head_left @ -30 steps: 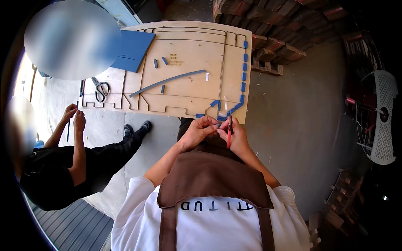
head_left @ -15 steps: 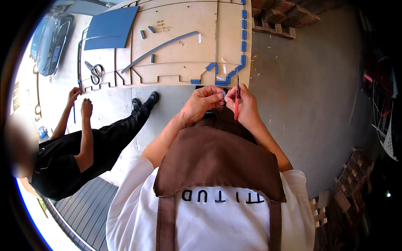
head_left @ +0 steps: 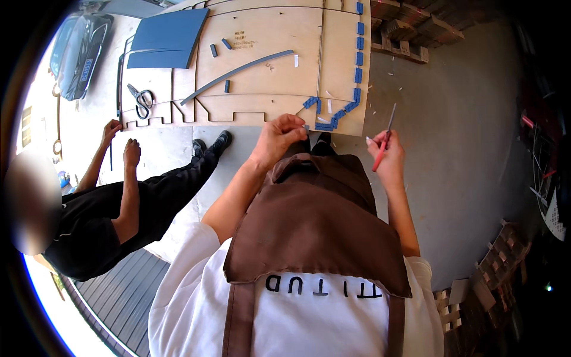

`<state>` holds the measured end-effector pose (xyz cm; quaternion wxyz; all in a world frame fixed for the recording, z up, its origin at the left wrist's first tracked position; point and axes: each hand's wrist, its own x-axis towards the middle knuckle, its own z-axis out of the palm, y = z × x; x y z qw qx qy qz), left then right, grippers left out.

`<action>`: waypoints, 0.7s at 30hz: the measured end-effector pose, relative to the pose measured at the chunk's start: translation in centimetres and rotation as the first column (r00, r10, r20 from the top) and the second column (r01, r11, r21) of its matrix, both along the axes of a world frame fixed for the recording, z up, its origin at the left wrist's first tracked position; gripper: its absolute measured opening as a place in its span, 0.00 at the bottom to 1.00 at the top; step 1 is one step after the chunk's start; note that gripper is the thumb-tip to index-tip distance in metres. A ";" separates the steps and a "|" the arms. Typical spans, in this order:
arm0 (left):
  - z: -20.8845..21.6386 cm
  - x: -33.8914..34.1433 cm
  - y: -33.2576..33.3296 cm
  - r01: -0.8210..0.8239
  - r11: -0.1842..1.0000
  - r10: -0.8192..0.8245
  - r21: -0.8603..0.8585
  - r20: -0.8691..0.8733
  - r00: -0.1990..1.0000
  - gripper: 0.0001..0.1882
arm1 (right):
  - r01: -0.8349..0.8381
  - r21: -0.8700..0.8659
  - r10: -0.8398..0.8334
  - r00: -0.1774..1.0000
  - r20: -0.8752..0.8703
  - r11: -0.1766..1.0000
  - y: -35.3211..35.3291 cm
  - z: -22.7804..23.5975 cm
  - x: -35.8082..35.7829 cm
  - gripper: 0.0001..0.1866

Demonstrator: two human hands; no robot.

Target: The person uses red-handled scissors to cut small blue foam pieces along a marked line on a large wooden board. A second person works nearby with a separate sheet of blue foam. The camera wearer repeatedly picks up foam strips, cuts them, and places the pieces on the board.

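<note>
At the near edge of the wooden board [head_left: 267, 71], my left hand [head_left: 276, 140] is closed, pinching a small blue-grey foam piece [head_left: 307, 128] between thumb and fingers. Off the board's right corner, my right hand [head_left: 390, 160] is wrapped round a pair of red-handled scissors [head_left: 380, 153], whose blades point up and away. A tiny white scrap [head_left: 368, 141] shows at its fingertips. Ribbed blue foam strips [head_left: 358, 75] line the right edge of the board, and more of them [head_left: 324, 127] sit round the dark blade lines in the near right corner.
A long grey strip [head_left: 238, 72], blue-grey sheets [head_left: 166, 41] and black-handled scissors [head_left: 143, 102] lie on the board. At the left, a co-worker in black [head_left: 113, 220] has a hand at its corner. Wooden pallets [head_left: 404, 50] stand beyond the right side; white scraps dot the floor.
My hands have come apart. The right hand has swung right, taking the red-handled scissors and a white scrap, while the left keeps the foam piece. The board sits slightly further right in view.
</note>
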<state>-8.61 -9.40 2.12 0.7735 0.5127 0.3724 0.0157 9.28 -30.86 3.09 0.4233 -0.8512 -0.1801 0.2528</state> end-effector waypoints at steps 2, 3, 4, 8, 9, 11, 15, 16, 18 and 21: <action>-0.4 0.0 2.4 0.122 0.850 -0.001 0.513 -0.228 0.974 0.10 | 0.043 -0.073 -0.041 0.999 0.032 0.996 -2.3 -1.3 1.0 0.15; -1.2 -0.1 3.3 0.128 0.822 0.006 0.555 -0.232 0.973 0.10 | 0.063 -0.096 -0.060 0.998 0.034 0.993 -3.1 -1.8 1.2 0.15; -2.0 -0.1 3.9 0.136 0.791 0.010 0.597 -0.235 0.972 0.10 | 0.087 -0.115 -0.084 0.996 0.037 0.990 -3.7 -2.5 1.4 0.16; -3.5 1.2 4.4 0.256 0.650 -0.081 0.716 -0.271 0.959 0.11 | 0.146 0.028 -0.140 0.979 -0.149 0.989 -4.6 -8.8 1.0 0.16; -4.1 1.5 4.4 0.273 0.625 -0.102 0.731 -0.271 0.957 0.12 | 0.159 0.076 -0.143 0.974 -0.177 0.984 -3.9 -9.8 0.6 0.16; -4.4 2.0 4.0 0.272 0.622 -0.112 0.734 -0.261 0.959 0.12 | 0.187 0.163 -0.146 0.961 -0.234 0.969 -2.2 -11.1 -0.1 0.15; -4.5 2.4 3.8 0.296 0.632 -0.134 0.717 -0.275 0.952 0.11 | 0.157 0.072 -0.135 0.960 -0.247 0.985 -0.3 -10.4 0.2 0.15; -4.6 2.4 3.8 0.303 0.626 -0.138 0.718 -0.280 0.950 0.10 | 0.163 0.070 -0.139 0.954 -0.266 0.984 -0.5 -10.3 0.2 0.15; -4.7 2.4 3.7 0.303 0.621 -0.144 0.723 -0.275 0.951 0.10 | 0.172 0.064 -0.145 0.942 -0.303 0.983 -0.7 -10.2 0.2 0.15; -4.7 2.4 3.4 0.288 0.605 -0.146 0.743 -0.252 0.957 0.10 | 0.169 0.087 -0.138 0.948 -0.287 0.982 -0.5 -10.0 0.2 0.15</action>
